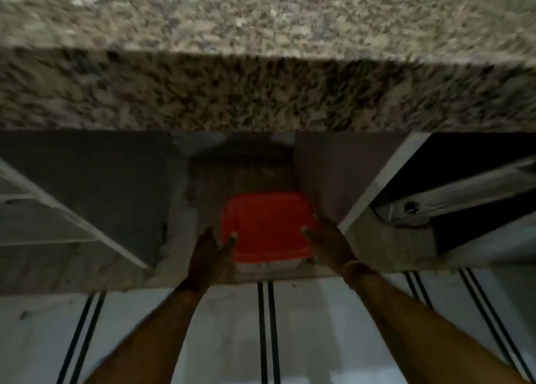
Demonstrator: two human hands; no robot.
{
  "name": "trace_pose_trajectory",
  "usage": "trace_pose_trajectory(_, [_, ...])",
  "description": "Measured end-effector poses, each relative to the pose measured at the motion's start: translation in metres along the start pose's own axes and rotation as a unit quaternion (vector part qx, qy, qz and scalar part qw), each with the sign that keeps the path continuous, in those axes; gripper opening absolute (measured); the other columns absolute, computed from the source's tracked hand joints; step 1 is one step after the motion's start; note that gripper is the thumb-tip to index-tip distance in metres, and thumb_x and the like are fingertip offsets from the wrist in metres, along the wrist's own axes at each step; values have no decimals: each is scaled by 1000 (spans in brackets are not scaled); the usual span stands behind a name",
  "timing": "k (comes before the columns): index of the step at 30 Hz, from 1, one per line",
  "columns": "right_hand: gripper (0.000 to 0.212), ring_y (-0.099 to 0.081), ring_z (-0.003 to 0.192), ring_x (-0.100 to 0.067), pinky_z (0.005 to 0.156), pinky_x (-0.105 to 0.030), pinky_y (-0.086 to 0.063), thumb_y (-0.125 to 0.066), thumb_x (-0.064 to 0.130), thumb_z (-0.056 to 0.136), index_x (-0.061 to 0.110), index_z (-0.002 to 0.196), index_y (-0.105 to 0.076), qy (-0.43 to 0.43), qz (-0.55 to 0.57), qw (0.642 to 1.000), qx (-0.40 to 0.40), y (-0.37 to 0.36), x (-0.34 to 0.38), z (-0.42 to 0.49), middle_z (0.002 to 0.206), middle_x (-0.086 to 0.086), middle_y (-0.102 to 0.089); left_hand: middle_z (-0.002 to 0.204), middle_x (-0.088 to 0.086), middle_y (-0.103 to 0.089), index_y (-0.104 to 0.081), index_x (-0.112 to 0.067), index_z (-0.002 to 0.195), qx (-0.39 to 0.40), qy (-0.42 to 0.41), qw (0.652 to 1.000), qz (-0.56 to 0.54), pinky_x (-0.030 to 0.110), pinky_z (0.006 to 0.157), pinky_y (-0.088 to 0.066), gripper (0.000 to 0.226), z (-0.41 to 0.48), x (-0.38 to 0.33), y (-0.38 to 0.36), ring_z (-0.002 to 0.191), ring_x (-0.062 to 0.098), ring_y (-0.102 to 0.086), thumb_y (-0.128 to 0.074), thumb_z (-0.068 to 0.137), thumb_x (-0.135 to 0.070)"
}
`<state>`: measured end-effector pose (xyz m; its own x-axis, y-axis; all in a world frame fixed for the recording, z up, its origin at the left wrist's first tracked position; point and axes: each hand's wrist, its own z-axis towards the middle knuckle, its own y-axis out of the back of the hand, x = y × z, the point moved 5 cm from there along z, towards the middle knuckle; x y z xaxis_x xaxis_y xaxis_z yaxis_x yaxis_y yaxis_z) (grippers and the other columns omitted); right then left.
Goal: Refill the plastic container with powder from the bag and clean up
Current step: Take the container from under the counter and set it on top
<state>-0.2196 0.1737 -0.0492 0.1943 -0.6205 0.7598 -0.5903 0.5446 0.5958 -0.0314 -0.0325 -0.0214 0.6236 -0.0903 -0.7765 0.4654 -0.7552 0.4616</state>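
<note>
Looking down from the head view, there is one plastic container (266, 265) with one red lid (266, 224). It sits on a low shelf (177, 232) under the speckled stone counter (261, 15), near the shelf's front edge. Two hands reach in, one on each side of the box. The left hand (207, 256) has its fingers stretched out straight, and its thumb touches the left edge of the lid. The right hand (329, 244) is stretched out too, lying along the right side of the box (the picture is blurry, so how hard either hand presses cannot be told). Below the two arms is a pale floor (333, 340) with four pairs of thin black lines (266, 325). One metal rail (452, 198) shows in the dark space on the right.
</note>
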Motion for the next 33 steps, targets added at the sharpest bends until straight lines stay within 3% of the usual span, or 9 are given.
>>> trace_pose_trajectory(3, [56,-69,104,-27,92,-46,-57,-49,63,97,22,136,-57,-40,-23,999,20,-25,-27,43,117,-6,-70,166,19,-32,-16,-7,163,2,25,1000,4,41,116,-36,82,48,30,-23,149,37,-39,-55,102,-46])
trace_pose_trajectory(8, [54,-58,128,-35,106,-41,-48,-53,42,105,14,150,-45,-132,-26,991,21,-53,-71,81,140,-13,-59,156,17,-47,-28,-14,162,68,72,994,-52,50,114,-45,110,116,82,-59,137,37,-53,-64,80,-78])
trace_pose_trajectory(12, [63,-56,133,-36,113,-48,-46,-59,49,100,14,151,-48,-185,33,982,-5,-60,-97,100,147,-16,-56,131,21,-68,-60,-6,141,5,58,998,8,39,94,-55,66,139,90,-55,117,34,-67,-66,95,-53])
trace_pose_trajectory(15, [61,-57,133,-36,110,-46,-47,-58,47,102,18,154,-45,-204,154,967,-20,-63,-83,84,147,-15,-58,124,19,-71,-64,-5,134,-46,58,996,39,32,80,-47,66,127,87,-42,111,34,-69,-62,95,-58])
trace_pose_trajectory(19, [58,-58,131,-34,110,-40,-47,-57,44,104,16,154,-46,-193,200,960,-31,-50,-53,43,146,-13,-59,128,22,-68,-62,-1,135,-62,61,996,-6,41,96,-53,83,77,71,-20,114,36,-67,-62,87,-70])
trace_pose_trajectory(22, [64,-64,122,-32,100,-33,-50,-65,52,97,16,148,-52,-191,227,953,-63,-22,-26,-5,138,-9,-64,135,19,-65,-57,-2,141,-63,47,995,-58,38,102,-50,76,20,42,1,119,36,-65,-67,91,-60])
trace_pose_trajectory(27, [59,-72,94,-24,87,-35,-58,-79,53,83,10,122,-67,-208,232,945,-102,41,39,-111,117,-7,-74,124,15,-69,-64,-6,130,-74,90,991,-63,27,92,-48,64,-91,-16,57,109,31,-66,-69,91,-56])
trace_pose_trajectory(30, [36,-74,86,-24,82,-38,-62,-83,49,80,15,91,-74,-201,214,951,-102,89,104,-186,91,-4,-77,110,3,-74,-69,-13,117,-80,98,990,-65,32,91,-55,77,-169,-59,104,104,28,-72,-70,74,-76])
trace_pose_trajectory(33, [22,-67,77,-17,61,-22,-53,-77,34,92,21,79,-65,-183,210,955,-100,141,180,-252,81,3,-69,100,1,-77,-73,-17,112,-74,81,990,-86,22,70,-54,59,-241,-108,146,85,15,-73,-75,78,-66])
